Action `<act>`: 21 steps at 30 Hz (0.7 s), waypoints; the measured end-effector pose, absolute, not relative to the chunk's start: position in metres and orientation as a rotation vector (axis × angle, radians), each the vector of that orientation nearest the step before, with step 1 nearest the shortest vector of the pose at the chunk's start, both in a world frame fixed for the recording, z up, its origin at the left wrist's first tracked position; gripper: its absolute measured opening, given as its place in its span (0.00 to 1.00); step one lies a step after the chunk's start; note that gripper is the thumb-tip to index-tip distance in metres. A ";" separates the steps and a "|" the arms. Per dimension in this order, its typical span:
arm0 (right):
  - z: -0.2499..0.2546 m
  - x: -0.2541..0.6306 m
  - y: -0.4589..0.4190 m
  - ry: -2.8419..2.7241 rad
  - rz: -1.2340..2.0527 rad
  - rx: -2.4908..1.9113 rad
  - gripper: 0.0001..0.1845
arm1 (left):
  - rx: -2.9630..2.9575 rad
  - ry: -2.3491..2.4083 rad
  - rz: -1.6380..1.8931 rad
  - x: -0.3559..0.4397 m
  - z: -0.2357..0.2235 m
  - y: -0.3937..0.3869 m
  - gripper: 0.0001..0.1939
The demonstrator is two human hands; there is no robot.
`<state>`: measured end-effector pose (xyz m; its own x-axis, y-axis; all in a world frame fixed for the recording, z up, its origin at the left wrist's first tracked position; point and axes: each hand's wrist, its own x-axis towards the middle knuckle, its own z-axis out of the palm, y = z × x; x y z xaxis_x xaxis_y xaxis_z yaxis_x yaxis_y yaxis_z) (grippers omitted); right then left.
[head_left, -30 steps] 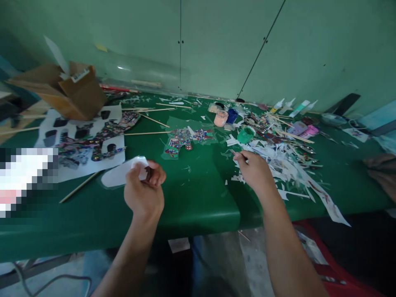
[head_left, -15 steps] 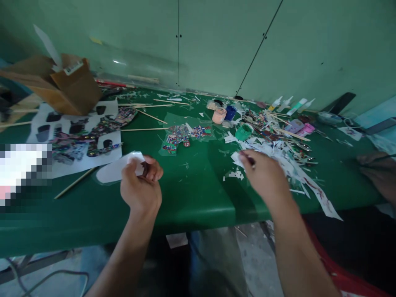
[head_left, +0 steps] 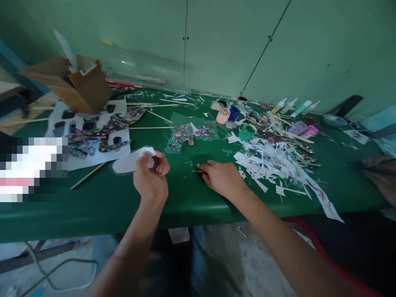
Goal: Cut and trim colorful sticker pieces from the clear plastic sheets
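My left hand [head_left: 151, 175] is closed on a white paper cutout [head_left: 126, 163], long with a rounded end, its edge rimmed by clear film. The thumb lies on top of it while the fingers curl behind. Low over the green table, my right hand [head_left: 221, 177] is closed, thumb and forefinger close together near tiny clear scraps [head_left: 189, 164]. Something thin and small shows at those fingertips, too small to name. Beyond both hands lies a colourful figure cutout [head_left: 182, 134] in clear film, with a thin stick [head_left: 151, 128] reaching to it.
A pile of paper scraps [head_left: 262, 163] spreads right of my right hand, behind it a green paint jar [head_left: 247, 132]. At the left, a cardboard box [head_left: 83, 88] stands on a printed sheet [head_left: 119, 138]. Another person's hands [head_left: 382, 177] rest at the right edge.
My right hand has moved left, away from the scrap pile, to the table's middle. A white scrap seen at its fingers half a second ago no longer shows there. My left hand keeps its cutout.
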<state>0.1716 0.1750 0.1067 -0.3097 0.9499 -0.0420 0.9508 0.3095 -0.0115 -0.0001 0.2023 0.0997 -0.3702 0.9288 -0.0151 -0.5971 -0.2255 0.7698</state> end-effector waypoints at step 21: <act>0.086 0.155 0.184 2.670 -0.127 2.122 0.11 | 0.511 0.855 1.799 -0.003 0.098 0.201 0.13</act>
